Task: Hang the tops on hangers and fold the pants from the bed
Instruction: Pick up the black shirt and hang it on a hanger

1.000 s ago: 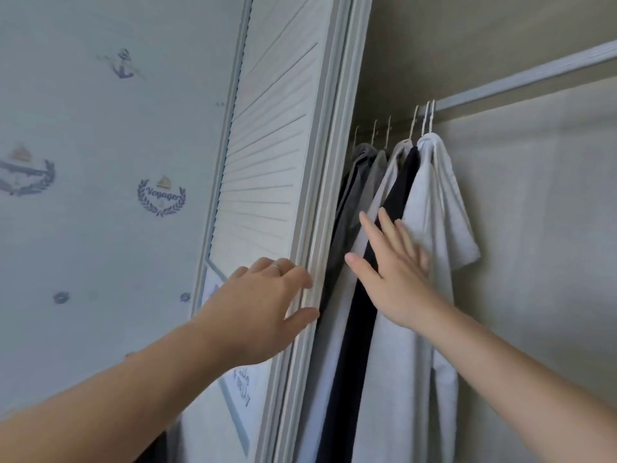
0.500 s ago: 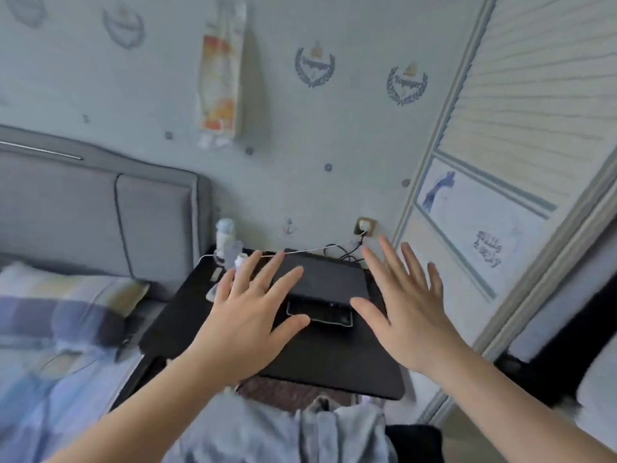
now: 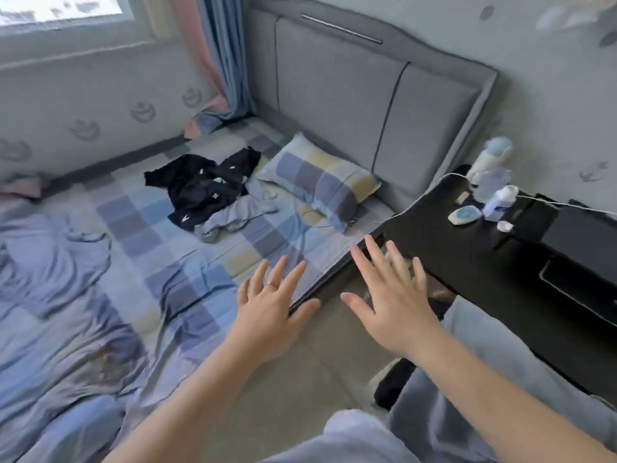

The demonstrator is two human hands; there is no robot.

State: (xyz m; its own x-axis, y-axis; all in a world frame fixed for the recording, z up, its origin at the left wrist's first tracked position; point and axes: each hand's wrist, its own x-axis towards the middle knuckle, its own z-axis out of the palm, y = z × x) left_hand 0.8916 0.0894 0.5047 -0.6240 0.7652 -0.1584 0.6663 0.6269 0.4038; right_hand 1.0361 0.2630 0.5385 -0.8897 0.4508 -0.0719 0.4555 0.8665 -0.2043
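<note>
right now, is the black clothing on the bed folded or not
Not folded: the black clothing lies crumpled in a loose heap on the bed, beside the pillow.

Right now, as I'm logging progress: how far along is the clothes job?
Done: nothing finished shows in this view. In hand: nothing; the left hand and right hand are open and empty near the bed edge. Left: a black garment and a pale grey garment lie crumpled beside the pillow, neither hung nor folded.

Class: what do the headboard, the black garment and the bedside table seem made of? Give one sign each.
Headboard: grey padded fabric, matte, seamed panels. Black garment: thin soft cloth, limply crumpled. Bedside table: probably black laminate or painted wood, smooth, hard-edged.
</note>
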